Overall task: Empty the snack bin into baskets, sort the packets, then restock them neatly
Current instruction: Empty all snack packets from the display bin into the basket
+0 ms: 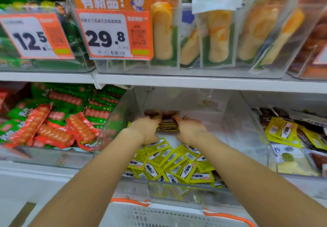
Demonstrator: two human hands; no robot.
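Both arms reach deep into the clear plastic snack bin (246,138) on the lower shelf, and the left hand (144,129) and right hand (192,129) close in from either side on a small stack of yellow-edged packets (167,126) at the back of the bin, fingers curled round its ends so the bundle is squeezed between the two hands. In front of them, a loose heap of yellow-green packets (173,163) lies jumbled across the bin floor, near the front lip. These look like light, flat foil sachets: thin, bendy, glossy, likely to slide over one another, so a stack held only at its ends could fan out or shed its middle ones. Pressing the stack flat from both sides, with thumbs over the top, looks like the safer hold; the loose ones would scoop better by the handful. Below the bin, the white basket with orange trim (159,214) waits just under the front edge.
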